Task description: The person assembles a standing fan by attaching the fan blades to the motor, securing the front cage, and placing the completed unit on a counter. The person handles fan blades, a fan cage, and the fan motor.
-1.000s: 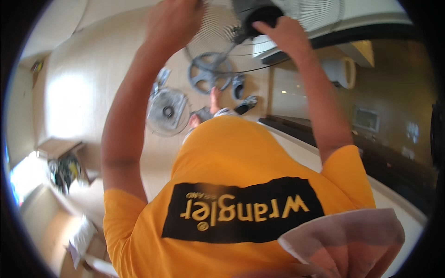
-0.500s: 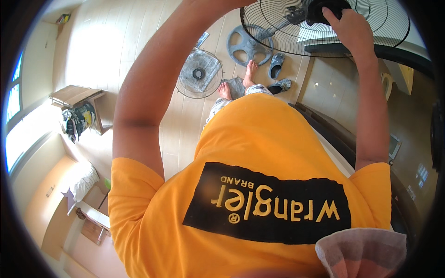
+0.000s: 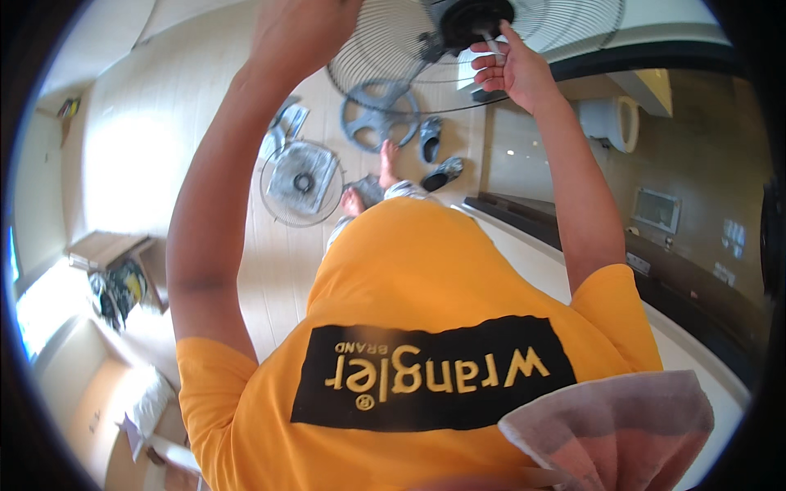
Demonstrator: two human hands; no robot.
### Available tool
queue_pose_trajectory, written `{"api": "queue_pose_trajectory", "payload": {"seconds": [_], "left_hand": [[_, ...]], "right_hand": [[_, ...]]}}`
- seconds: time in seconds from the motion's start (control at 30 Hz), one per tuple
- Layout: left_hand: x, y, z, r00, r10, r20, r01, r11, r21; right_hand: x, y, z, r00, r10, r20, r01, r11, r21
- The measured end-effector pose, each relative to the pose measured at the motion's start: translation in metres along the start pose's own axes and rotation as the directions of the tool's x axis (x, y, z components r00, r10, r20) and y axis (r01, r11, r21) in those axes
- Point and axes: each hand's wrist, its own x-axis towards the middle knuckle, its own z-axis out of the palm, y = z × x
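The hands are up at a tall fan (image 3: 473,23), which stands in front of the person, near the top of the view. The right hand (image 3: 514,72) is beside the round black middle, with its fingers loosely bent and a little spread near a shiny rod (image 3: 493,42). I cannot tell if it pinches the rod. The left hand (image 3: 307,33) is near the wire cage (image 3: 372,61), but the top edge cuts it off, so I cannot tell if it holds on.

The fan could tip if someone pushes too hard up high, because its top looks heavy and its pole is thin. A finger could slip off the smooth rod. The thin wires could bend if squeezed. A bare foot (image 3: 387,164) could bump the loose round cage (image 3: 303,182) on the floor (image 3: 205,164), as it lies just beside the feet.

The standing cage is round, with many thin, dark wires. The foot of the fan (image 3: 379,115) is a grey ring with spokes, like a wheel, and looks like plastic. The slippers (image 3: 442,173) look rubbery and spotty. The floor is pale and smooth, and the towel (image 3: 606,434) looks soft and folded.
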Motion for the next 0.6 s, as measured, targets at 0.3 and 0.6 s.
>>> {"api": "queue_pose_trajectory", "payload": {"seconds": [0.3, 0.6], "left_hand": [[0.003, -0.012, 0.022, 0.998, 0.055, -0.024, -0.054, 0.998, 0.029], [0.002, -0.011, 0.025, 0.998, 0.048, -0.027, -0.048, 0.998, 0.032]], "right_hand": [[-0.01, -0.048, 0.02, 0.889, -0.458, -0.019, 0.067, 0.172, -0.983], [0.001, -0.044, 0.015, 0.916, -0.377, -0.134, 0.078, 0.497, -0.864]]}}
